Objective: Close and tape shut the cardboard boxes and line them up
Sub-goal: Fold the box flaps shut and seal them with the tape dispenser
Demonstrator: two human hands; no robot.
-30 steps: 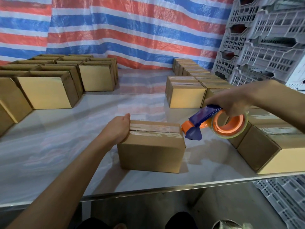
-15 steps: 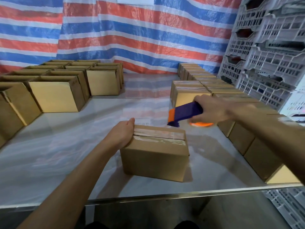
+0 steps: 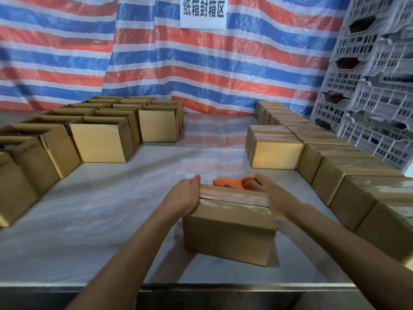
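A closed cardboard box [image 3: 228,231] with clear tape along its top seam sits near the table's front edge. My left hand [image 3: 185,195] presses flat against its left end, thumb on the top edge. My right hand [image 3: 267,193] lies along the box's right end, its fingers curled at the far corner round the handle of the orange and blue tape dispenser [image 3: 230,182]. The dispenser lies on the table just behind the box, mostly hidden by it.
Several open boxes [image 3: 102,142] stand in rows at the left and back left. A line of taped boxes [image 3: 335,173] runs along the right side, with one more [image 3: 274,151] beside it. Grey plastic crates [image 3: 375,97] are stacked at the right. The steel table [image 3: 111,220] has a striped tarp behind it.
My right hand came down from above the box and brought the tape dispenser onto the table behind it. My left hand stayed on the box's left end. The view tilted up.
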